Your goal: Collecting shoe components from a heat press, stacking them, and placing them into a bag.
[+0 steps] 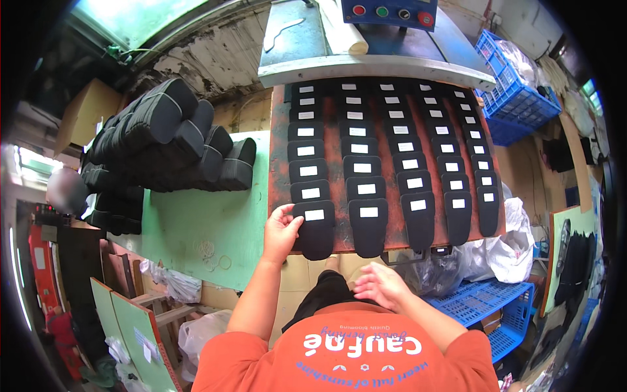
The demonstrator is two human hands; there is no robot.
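Observation:
Rows of black insole-shaped pieces overlap in several columns on a reddish-brown board (385, 248), each with a small white label. At the near end of the leftmost column, my left hand (281, 232) has thumb and fingers at the left edge of the front black insole (318, 238), seemingly pinching it. The fingertips partly cover that edge. My right hand (382, 285) is in front of my body, below the board's near edge, holding nothing, with its fingers apart. Closest to it on the board is the front insole (368, 235) of the second column.
On a green table (196, 225) to the left stand banded stacks of black insoles (157, 137), with loose rubber bands (208, 251) near the front. A machine (385, 14) with coloured buttons is behind the board. Blue crates (509, 98) and plastic bags (513, 242) are at the right.

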